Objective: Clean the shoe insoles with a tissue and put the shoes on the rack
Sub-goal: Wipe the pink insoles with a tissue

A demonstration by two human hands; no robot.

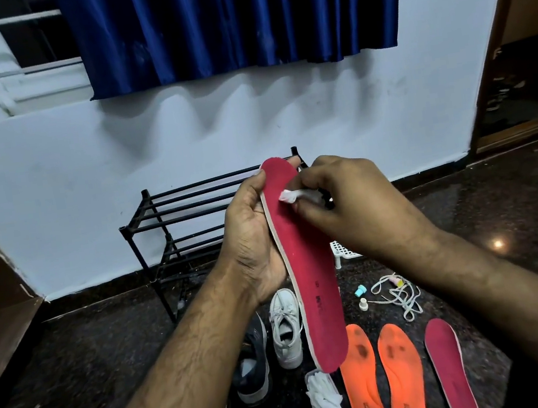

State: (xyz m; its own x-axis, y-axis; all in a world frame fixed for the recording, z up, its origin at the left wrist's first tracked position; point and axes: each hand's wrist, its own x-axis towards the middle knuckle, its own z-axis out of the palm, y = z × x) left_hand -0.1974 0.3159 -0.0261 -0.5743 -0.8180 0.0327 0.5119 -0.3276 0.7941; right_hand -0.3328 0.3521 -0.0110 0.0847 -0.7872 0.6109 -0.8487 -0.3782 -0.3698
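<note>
Both forearms reach out over a dark speckled stone floor toward a pale blue wall, blue curtain and black rack (173,224). My left hand (252,240) grips a red insole (303,261) upright while my right hand (361,204) pinches a white tissue (289,196) against it. Dark print on the insole is unreadable; shoes (270,349) below are partly hidden.

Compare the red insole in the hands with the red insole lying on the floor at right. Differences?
The held red fabric-topped insole is upright, off the floor, gripped by the left hand; the red insole on the dark floor lies flat and untouched. The right hand presses a white tissue near the held insole's toe; nothing touches the floor insole. Both show a red top with a pale edge.
</note>
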